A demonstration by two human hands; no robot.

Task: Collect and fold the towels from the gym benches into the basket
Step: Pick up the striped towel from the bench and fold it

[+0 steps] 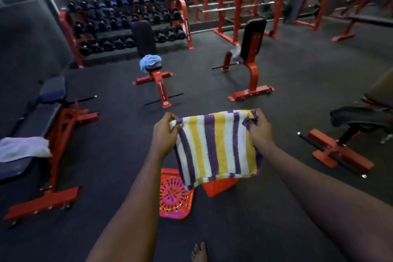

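A bare foot (198,252) stands on the dark rubber floor at the near edge. Just beyond it sits an orange perforated plastic basket (174,195), partly hidden by a terry towel (217,147) striped yellow, purple and white. The left hand (164,132) and right hand (260,127) each pinch a top corner, so the towel hangs as a flat rectangle above the basket. At left, a crumpled white towel (23,148) lies on a padded bench (53,117). Farther off, a bunched light-blue towel (148,60) rests on a red-framed bench (158,78), before a dumbbell rack (127,21).
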